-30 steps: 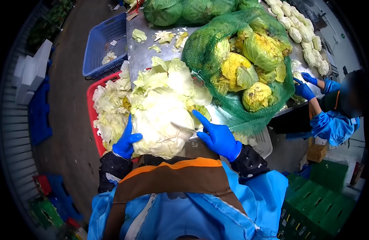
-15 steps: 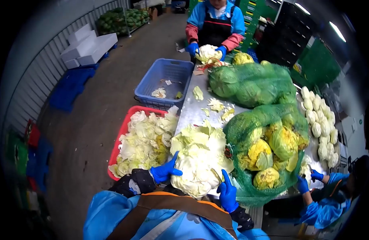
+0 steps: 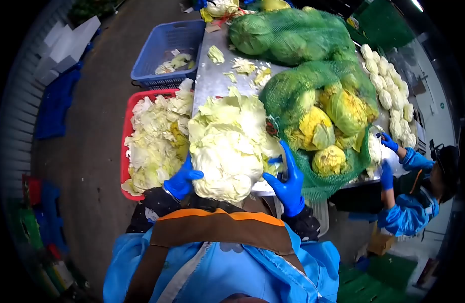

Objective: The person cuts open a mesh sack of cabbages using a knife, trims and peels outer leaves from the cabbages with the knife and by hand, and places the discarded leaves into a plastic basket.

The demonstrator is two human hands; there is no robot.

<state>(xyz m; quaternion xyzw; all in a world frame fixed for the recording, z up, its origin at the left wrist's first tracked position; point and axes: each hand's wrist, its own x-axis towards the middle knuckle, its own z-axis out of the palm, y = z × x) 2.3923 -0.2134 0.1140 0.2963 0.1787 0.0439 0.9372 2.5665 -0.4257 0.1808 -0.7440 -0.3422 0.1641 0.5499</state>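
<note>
A heap of pale cabbage leaves (image 3: 227, 146) lies at the near edge of the metal table, rounded and white at the front, ragged at the back. Against its left side rests my left hand (image 3: 182, 180), blue-gloved, thumb on the leaves and the other fingers stretched along the edge, partly hidden. My right hand (image 3: 289, 182), also gloved, is just right of the heap with its fingers apart and palm towards it; it holds nothing. Close to that hand is a green mesh sack (image 3: 278, 96) whose opening shows several yellowed cabbages (image 3: 328, 160).
Left of the table stand a red crate (image 3: 125, 151) full of leaves and a blue crate (image 3: 141, 63) with a few scraps. A second mesh sack (image 3: 293, 38) lies behind. White cabbages (image 3: 389, 86) are stacked at right, near a co-worker (image 3: 411, 202). Leaf scraps (image 3: 244, 65) dot the metal table (image 3: 207, 83).
My view has tilted down, so the far co-worker is mostly out of frame. My right hand has gone from a pointing finger beside the leaves to spread fingers. My left hand stays at the heap.
</note>
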